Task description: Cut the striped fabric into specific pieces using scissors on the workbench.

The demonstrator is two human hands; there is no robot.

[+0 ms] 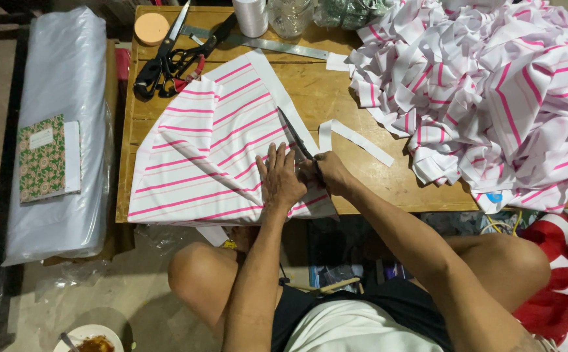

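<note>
A folded piece of white cloth with pink stripes (pixel 199 150) lies on a low wooden table (pixel 336 98). My left hand (pixel 278 179) presses flat on its near right corner, fingers apart. Just to the right, my right hand (pixel 328 173) grips the handles of dark scissors (pixel 295 135), whose blades point up and left along the cloth's right edge. A cut white strip (pixel 355 138) curls off the cloth beside the blades.
A big heap of cut striped strips (pixel 486 91) fills the table's right side. Two more scissors (pixel 173 55), a metal ruler (pixel 264 44), a round orange disc (pixel 151 28) and a white spool (pixel 251 16) lie at the back. A wrapped roll with a notebook (pixel 48 156) sits left.
</note>
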